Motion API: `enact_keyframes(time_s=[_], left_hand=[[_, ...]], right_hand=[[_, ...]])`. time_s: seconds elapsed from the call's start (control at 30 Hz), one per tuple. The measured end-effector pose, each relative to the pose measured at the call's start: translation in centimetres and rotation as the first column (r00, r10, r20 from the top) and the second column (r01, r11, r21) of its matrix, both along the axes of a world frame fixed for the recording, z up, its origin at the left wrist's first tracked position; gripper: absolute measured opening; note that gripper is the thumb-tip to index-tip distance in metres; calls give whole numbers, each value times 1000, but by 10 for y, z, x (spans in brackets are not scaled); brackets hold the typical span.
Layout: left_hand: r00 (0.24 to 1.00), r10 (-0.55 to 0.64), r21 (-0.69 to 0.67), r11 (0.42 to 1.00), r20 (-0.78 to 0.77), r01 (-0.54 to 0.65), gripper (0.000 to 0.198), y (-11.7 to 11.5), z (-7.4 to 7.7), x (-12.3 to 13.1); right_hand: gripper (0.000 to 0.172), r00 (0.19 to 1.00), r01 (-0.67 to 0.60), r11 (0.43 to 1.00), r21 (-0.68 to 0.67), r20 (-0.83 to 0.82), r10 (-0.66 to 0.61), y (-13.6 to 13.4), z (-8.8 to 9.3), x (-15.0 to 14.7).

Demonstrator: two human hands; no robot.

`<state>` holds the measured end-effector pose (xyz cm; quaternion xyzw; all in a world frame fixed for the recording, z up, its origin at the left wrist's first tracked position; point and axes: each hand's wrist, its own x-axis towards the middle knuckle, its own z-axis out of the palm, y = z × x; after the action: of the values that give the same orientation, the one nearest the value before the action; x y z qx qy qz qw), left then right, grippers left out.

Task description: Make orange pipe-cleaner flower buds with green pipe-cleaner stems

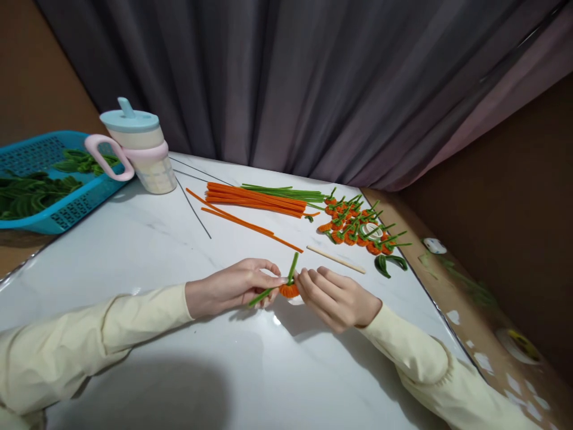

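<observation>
Both my hands meet over the white marble table point(147, 245). My left hand point(235, 288) pinches a green pipe cleaner stem point(293, 267) that runs through a small orange pipe cleaner coil point(289, 290). My right hand point(335, 297) is closed on the coil's right side, fingers curled around it. The stem's lower end sticks out under my left fingers. Both sleeves are cream coloured.
A bundle of orange pipe cleaners point(255, 200) and green pipe cleaners point(286, 192) lies beyond my hands. Several finished orange pieces with green stems point(356, 226) are piled at right near a wooden stick point(335, 259). A sippy cup point(141, 149) and a blue basket point(42, 179) stand at left.
</observation>
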<state>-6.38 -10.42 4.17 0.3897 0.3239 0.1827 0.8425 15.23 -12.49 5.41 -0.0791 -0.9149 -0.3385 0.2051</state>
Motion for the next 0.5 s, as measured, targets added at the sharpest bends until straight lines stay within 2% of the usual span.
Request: enact_keyframes(time_s=[0.13,0.2,0.3,0.4,0.47,0.5], left_hand=[[996,78,-58,995,-54,-81,17,-3,14,-1],[992,95,-42,994,-78,-99,17,-6,20,-1],[983,138,141,983,-119,-120,19,-15,27,0],[960,227,409,901,-164,-143,22,-25,31,4],[950,260,466,871,-176,-152,24,-30,31,7],[951,257,461,874,-173,-152,25,-31,31,8]], right_hand=[[23,1000,-17,1000,-8,23,17,0,0,-4],[23,999,-28,1000,11,36,28,1,3,-8],[24,998,-25,998,54,50,23,2,9,-14],[26,999,-8,997,81,53,3,5,14,-17],[26,999,-5,995,101,43,1,7,14,-17],[26,999,-10,994,112,38,6,8,14,-17]])
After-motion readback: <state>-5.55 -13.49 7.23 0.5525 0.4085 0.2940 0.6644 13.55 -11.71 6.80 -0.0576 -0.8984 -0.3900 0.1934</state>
